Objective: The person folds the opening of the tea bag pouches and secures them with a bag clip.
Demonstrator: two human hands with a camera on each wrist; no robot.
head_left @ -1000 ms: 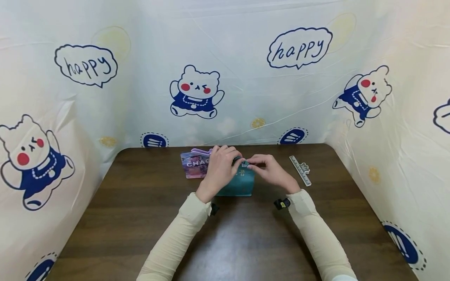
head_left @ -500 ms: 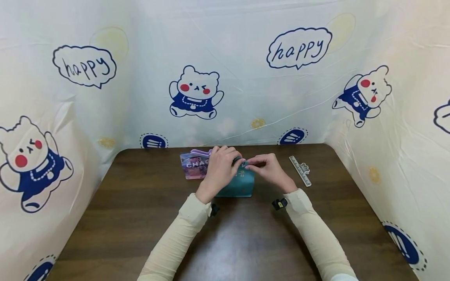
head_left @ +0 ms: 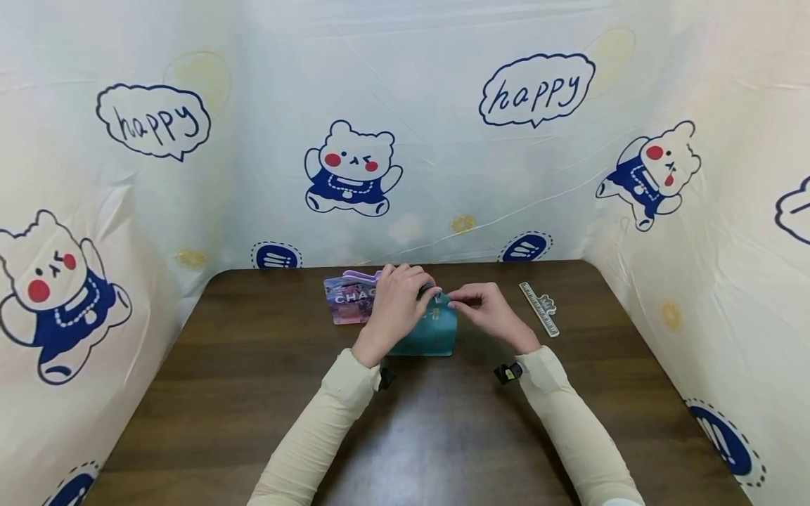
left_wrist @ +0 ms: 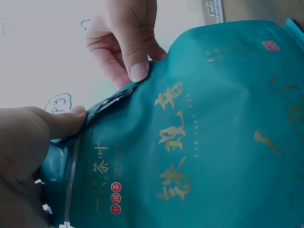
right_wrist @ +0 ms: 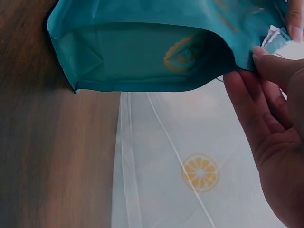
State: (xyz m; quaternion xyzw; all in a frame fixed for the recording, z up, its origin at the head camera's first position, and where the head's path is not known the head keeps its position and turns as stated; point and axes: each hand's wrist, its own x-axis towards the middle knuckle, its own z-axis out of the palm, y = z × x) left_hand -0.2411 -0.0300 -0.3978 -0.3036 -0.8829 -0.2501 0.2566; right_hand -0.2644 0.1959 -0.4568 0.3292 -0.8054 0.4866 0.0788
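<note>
A teal tea pouch (head_left: pixel 430 334) with gold lettering stands upright on the table between both hands. In the left wrist view the pouch (left_wrist: pixel 213 123) shows its printed front, and its top edge looks folded or bunched. My left hand (head_left: pixel 399 302) grips the top on the left, thumb in front. My right hand (head_left: pixel 490 309) pinches the upper right edge between thumb and fingers. From the right wrist, the right hand (right_wrist: pixel 280 109) holds the pouch's side edge beside its hollow base, and a small clear-and-white piece (right_wrist: pixel 274 40) shows near the left fingers. What that piece is, I cannot tell.
A purple printed pouch (head_left: pixel 351 302) lies left of my left hand, partly covered by it, with a lilac clip-like strip (head_left: pixel 361 276) along its top. Right of my right hand lies a white ruler-like strip (head_left: pixel 540 309) with a decorative side piece. A patterned cloth (head_left: pixel 411 176) hangs behind the table.
My right hand has shifted slightly right along the pouch's upper edge, from its top middle to the right corner. The left hand stays where it was.
</note>
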